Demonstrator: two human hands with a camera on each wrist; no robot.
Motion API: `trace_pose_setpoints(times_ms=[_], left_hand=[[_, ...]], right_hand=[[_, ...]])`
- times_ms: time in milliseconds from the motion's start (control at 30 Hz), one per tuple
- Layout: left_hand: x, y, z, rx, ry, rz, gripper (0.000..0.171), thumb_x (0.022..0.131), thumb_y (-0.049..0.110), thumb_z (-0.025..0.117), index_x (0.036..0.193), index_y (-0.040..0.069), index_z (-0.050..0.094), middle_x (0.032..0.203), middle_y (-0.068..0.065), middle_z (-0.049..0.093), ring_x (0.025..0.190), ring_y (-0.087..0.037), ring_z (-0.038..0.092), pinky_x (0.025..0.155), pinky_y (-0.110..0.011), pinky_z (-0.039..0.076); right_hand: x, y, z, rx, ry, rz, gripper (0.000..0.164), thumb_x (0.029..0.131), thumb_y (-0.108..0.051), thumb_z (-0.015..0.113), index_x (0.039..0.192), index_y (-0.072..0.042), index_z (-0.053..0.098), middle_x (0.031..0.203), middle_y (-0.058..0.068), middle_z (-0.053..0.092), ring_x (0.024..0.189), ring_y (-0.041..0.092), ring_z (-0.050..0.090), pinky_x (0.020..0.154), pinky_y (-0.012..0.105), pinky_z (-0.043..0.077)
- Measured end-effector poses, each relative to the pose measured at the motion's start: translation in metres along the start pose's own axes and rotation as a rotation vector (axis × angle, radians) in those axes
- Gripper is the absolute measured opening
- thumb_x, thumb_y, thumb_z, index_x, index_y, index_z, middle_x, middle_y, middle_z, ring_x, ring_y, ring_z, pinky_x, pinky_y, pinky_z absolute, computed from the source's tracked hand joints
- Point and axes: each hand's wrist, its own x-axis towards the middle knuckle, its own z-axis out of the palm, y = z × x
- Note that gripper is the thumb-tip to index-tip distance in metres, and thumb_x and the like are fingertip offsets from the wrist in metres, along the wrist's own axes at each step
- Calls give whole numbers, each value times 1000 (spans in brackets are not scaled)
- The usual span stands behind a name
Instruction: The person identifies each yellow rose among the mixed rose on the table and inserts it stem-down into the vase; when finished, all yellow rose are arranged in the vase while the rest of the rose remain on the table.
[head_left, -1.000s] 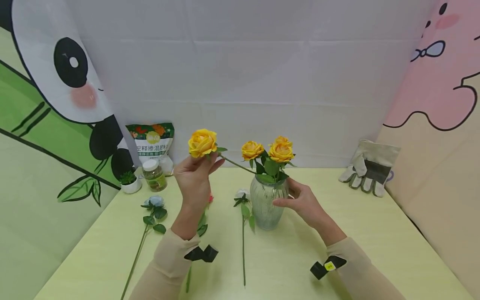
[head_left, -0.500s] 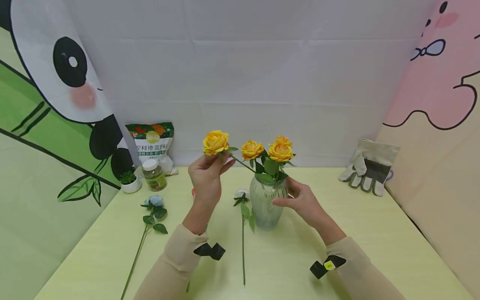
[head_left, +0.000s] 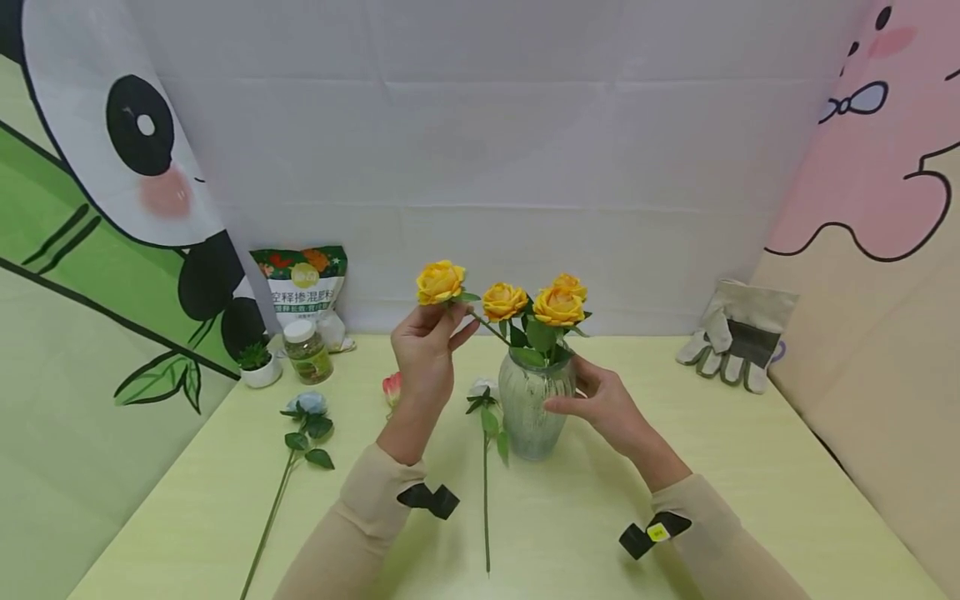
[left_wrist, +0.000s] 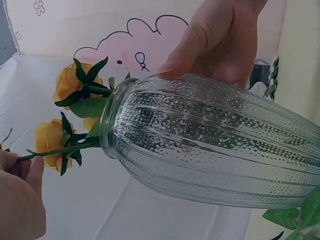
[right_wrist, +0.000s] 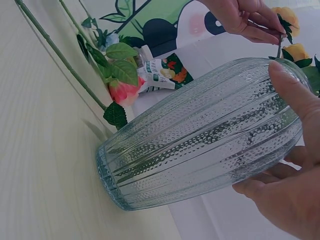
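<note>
My left hand (head_left: 423, 350) pinches the stem of a yellow rose (head_left: 440, 282) just below its bloom. That stem (left_wrist: 65, 149) slants into the mouth of a ribbed clear glass vase (head_left: 534, 408), as the left wrist view shows. Several other yellow roses (head_left: 558, 306) with green leaves stand in the vase. On the vase's right side my right hand (head_left: 603, 400) grips the glass, thumb at the front and fingers behind. In the right wrist view, the vase's base (right_wrist: 112, 185) meets the table.
A white rose (head_left: 486, 396) lies left of the vase. Farther left are a pink-red flower (head_left: 392, 388), partly behind my left arm, and a blue rose (head_left: 307, 406). A potted plant (head_left: 258, 367), jar (head_left: 308, 350) and bag (head_left: 306, 283) stand back left; gloves (head_left: 738, 333) rest back right.
My left hand has moved right, toward the vase, bringing the yellow rose with it and shortening the stem seen outside the mouth. My right hand and the vase have stayed put.
</note>
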Motion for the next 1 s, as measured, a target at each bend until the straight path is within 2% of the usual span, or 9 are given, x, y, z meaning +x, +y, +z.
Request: trace_pose_setpoints(times_ms=[300,633,1000], left_hand=[[1,-9,3,38,0,-51,18,91,-10,67,92,6,74,85,-7,71,82,-20,72,77,-43,62],[5,-23,5,93,-54,-88,20,90,-10,68,92,8,76,88,-7,72,84,-19,72,77,-44,61],[7,-30,8,181,-93,-138,17,91,-8,68,108,-6,71,94,-9,72,88,-22,73,83,-44,60]], right_hand=[[-1,0,-1,-9,1,-11,92,86,-22,82,159,-15,27,158,4,36,142,29,38,108,51,42],[-1,-1,0,-12,1,-4,92,86,-24,82,159,-15,27,158,3,36,142,29,38,109,52,41],[0,0,0,-25,10,-6,93,85,-25,82,159,-12,27,157,5,37,141,29,39,108,52,42]])
